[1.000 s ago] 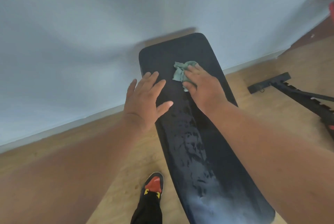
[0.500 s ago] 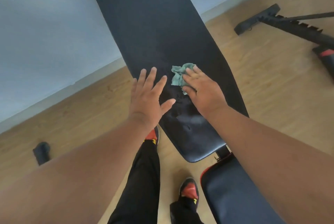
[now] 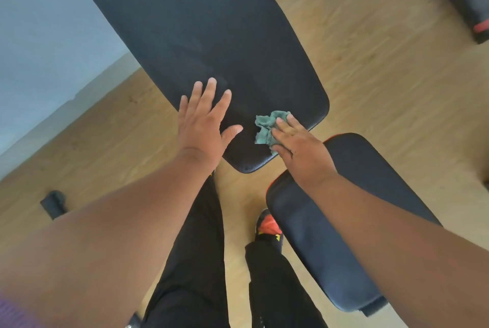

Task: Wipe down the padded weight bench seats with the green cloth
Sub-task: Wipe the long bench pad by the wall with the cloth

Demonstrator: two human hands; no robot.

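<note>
Green cloth [image 3: 267, 126] under right hand [image 3: 299, 149] flat fingers [image 3: 284, 126].

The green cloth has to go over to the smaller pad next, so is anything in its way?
Nothing visible blocks it. The green cloth lies under the right hand at the near end of the long pad. Only an open gap of floor separates that from the smaller pad. The left hand rests off to the other side.

The long back pad [image 3: 211, 36] runs off the top edge. The right hand [image 3: 299, 147] covers part of the green cloth [image 3: 267, 126]. The roller [image 3: 468, 2] at top right is cut off.
</note>
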